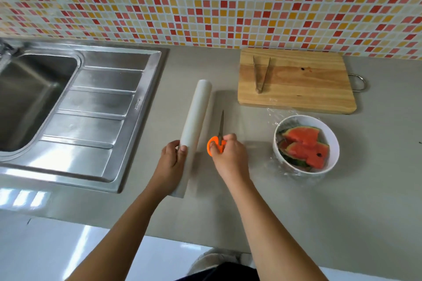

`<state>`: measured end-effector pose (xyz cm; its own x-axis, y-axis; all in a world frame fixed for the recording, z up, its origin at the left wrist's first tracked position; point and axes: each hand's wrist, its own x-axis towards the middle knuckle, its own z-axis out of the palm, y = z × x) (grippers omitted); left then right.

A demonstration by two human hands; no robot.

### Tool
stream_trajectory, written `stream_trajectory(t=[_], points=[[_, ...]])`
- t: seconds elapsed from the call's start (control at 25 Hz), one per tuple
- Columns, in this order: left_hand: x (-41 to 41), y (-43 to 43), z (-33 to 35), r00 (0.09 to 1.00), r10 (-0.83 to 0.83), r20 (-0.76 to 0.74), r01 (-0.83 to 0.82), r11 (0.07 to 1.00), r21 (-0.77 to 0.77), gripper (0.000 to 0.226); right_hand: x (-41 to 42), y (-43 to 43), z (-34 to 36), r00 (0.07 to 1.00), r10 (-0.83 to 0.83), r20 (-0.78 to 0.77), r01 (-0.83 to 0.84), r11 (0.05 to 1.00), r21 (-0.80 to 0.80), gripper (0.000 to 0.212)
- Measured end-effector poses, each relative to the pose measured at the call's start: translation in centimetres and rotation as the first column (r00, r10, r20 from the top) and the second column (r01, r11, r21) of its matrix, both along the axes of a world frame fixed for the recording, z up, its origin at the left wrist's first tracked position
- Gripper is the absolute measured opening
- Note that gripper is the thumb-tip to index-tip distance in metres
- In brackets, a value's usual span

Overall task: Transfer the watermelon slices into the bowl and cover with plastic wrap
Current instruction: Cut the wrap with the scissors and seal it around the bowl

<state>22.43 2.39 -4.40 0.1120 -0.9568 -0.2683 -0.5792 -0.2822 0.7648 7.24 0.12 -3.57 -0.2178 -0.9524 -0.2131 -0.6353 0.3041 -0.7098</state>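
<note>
Melon slices sit in the white bowl on the counter, clear wrap round it. R hand fingers pinch the orange scissors beside the wrap roll. L hand fingers curl round the roll.

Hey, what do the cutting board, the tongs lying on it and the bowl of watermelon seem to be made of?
The cutting board looks like pale unvarnished wood, with visible grain and dark knots. The tongs seem to be metal, probably stainless steel, going by their dull grey sheen. The bowl is smooth glossy white: ceramic or plastic, hard to tell which.
</note>
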Motion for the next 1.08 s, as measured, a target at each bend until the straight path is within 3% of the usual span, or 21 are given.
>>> stream_trajectory(t=[0.12,0.32,0.44,0.52,0.6,0.68,0.76,0.84,0.88,1.0,1.08], points=[[-0.2,1.0,-0.6,1.000,0.009,0.022,-0.009,1.000,0.025,0.042,0.5,0.7,0.3,0.983,0.033,-0.183,-0.021,0.998,0.064,0.026],[-0.7,2.0,-0.5,0.996,0.040,0.078,-0.041,0.999,0.006,0.041,0.2,0.6,0.3,0.931,0.126,-0.343,-0.077,0.985,0.152,0.025],[-1.4,2.3,-0.4,0.975,0.022,0.223,-0.010,0.998,-0.055,0.041,0.1,0.9,0.1,0.941,0.131,-0.311,-0.092,0.986,0.139,0.024],[-1.7,2.5,-0.6,0.976,0.036,0.215,-0.025,0.998,-0.056,0.042,0.1,1.3,-0.1,0.942,0.145,-0.303,-0.114,0.986,0.120,0.024],[-1.8,2.7,-0.5,0.977,0.058,0.205,-0.061,0.998,0.008,0.046,0.1,1.7,0.0,0.945,0.155,-0.288,-0.132,0.987,0.096,0.024],[-1.6,2.8,0.0,0.937,0.069,0.342,-0.103,0.991,0.083,0.056,-0.2,1.9,0.5,0.955,0.149,-0.257,-0.140,0.989,0.054,0.024],[-1.9,2.8,1.0,0.904,0.131,0.407,-0.107,0.991,-0.080,0.059,-1.3,1.6,1.7,0.971,0.116,-0.208,-0.126,0.991,-0.035,0.024],[-3.0,2.2,2.5,0.972,0.147,0.182,-0.088,0.950,-0.301,0.043,-3.9,1.0,3.2,0.994,0.022,-0.103,-0.040,0.983,-0.179,0.020],[-4.0,1.8,3.1,0.992,0.101,0.070,-0.072,0.941,-0.332,0.033,-5.9,0.7,3.9,0.998,-0.026,-0.048,0.013,0.968,-0.250,0.019],[-8.2,0.1,3.0,0.996,-0.051,-0.071,0.037,0.982,-0.188,0.035,-13.2,-0.4,5.0,0.990,-0.140,0.024,0.139,0.924,-0.356,0.024],[-11.7,-0.5,2.5,0.972,-0.080,-0.221,0.082,0.997,0.001,0.040,-18.2,-1.5,4.7,0.973,-0.230,0.000,0.218,0.924,-0.313,0.029]])
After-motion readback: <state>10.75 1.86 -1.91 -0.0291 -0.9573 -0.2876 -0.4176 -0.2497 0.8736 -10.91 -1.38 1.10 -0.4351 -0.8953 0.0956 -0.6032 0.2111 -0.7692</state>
